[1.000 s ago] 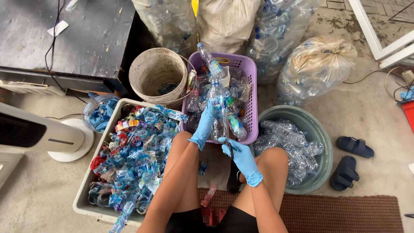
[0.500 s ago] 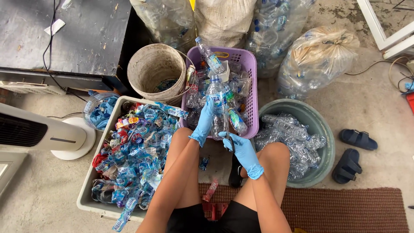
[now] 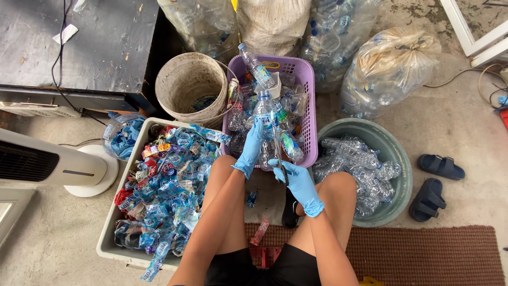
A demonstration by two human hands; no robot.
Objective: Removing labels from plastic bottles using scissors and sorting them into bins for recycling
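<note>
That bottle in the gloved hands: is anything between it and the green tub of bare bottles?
Nothing visible. The left hand grips the bottle over the purple basket; the green tub sits just beside the right hand.

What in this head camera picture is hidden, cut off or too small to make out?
- Head view: the thin dark tool in the gloved right hand is too small to identify.
- The gloved left hand covers part of the clear plastic bottle.
- The dirty round bucket is too shadowed inside to tell its contents.
- The white fan is cut off by the left edge.
</note>
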